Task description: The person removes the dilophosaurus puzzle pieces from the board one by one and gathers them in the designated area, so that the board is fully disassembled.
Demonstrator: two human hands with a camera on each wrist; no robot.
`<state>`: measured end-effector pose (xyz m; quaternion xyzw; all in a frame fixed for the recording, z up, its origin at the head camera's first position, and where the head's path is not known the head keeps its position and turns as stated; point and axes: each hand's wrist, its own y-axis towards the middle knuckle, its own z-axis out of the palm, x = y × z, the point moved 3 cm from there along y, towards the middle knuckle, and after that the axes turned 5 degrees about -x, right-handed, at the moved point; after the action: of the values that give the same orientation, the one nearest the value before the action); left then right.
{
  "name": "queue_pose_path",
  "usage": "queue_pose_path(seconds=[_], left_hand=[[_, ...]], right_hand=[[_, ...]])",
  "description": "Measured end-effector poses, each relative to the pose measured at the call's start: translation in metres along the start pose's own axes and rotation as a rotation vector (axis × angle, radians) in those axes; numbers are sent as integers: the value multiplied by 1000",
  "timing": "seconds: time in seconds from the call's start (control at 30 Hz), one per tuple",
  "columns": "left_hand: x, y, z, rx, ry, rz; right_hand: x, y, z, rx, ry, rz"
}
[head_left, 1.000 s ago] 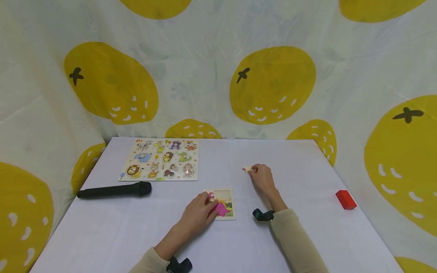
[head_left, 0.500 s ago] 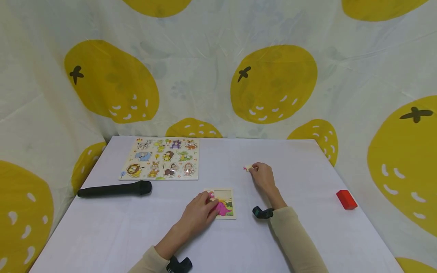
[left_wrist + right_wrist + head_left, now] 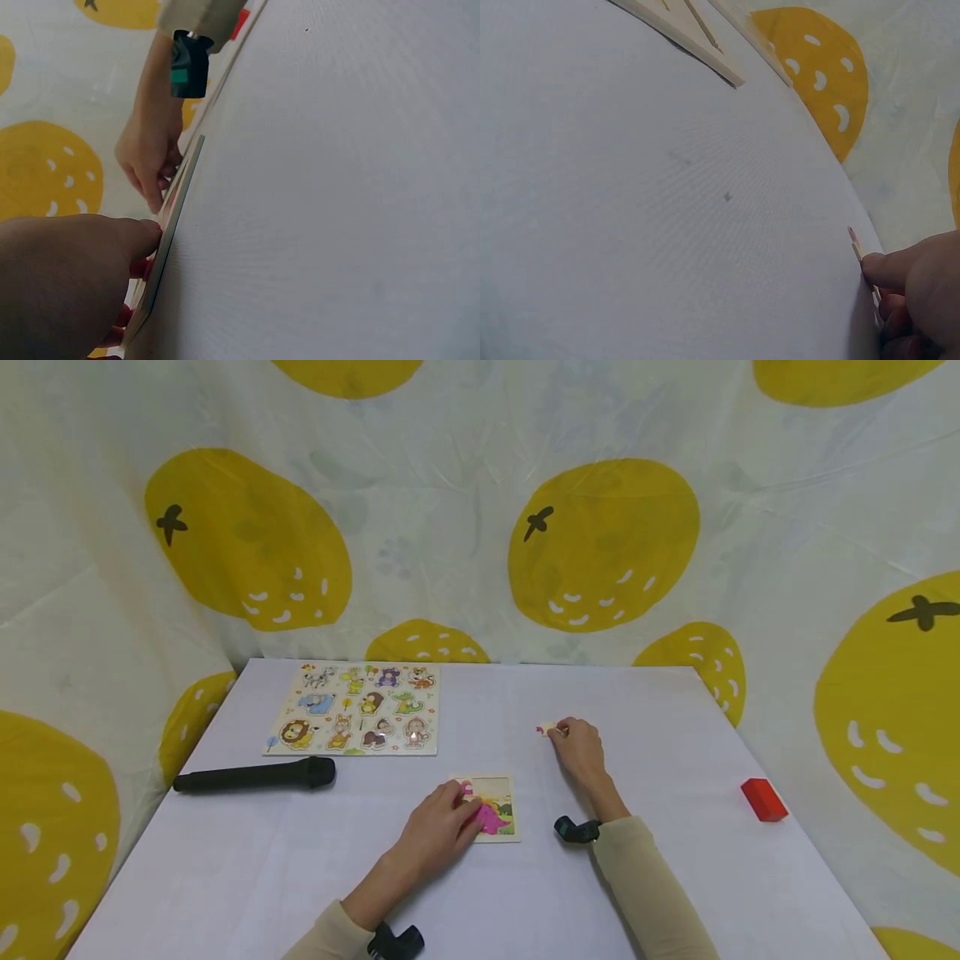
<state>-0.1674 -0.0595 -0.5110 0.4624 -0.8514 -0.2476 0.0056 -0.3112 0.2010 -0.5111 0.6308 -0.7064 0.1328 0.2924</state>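
In the head view, a small square picture puzzle (image 3: 491,819) with a pink dinosaur lies at the front middle of the white table. My left hand (image 3: 435,828) rests over its left part, thumb on the picture and index finger near the upper left corner; the other fingers are mostly hidden. A bare strip shows along the top inside its frame. Farther back and right, my right hand (image 3: 579,748) pinches a small puzzle piece (image 3: 545,728) with a pink mark, close over the table. The right wrist view shows this piece (image 3: 857,251) edge-on at the thumb tip.
A larger animal puzzle board (image 3: 348,710) lies at the back left. In front of it is a black microphone (image 3: 255,776). A red block (image 3: 764,800) sits near the right table edge. A fruit-print cloth (image 3: 450,527) hangs behind the table.
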Motion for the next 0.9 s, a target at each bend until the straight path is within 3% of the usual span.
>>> queue_pose_path(seconds=[0.17,0.43,0.9], left_hand=[[-1,2,-1,5,1,6],[0,4,-4,77,-27,-39],[4,-7,-11,81,-48,-45]], right_hand=[[-3,1,-1,1,0,-14],[-1,1,-2,5,26,-13],[22,-10,-14,13,69,-56]])
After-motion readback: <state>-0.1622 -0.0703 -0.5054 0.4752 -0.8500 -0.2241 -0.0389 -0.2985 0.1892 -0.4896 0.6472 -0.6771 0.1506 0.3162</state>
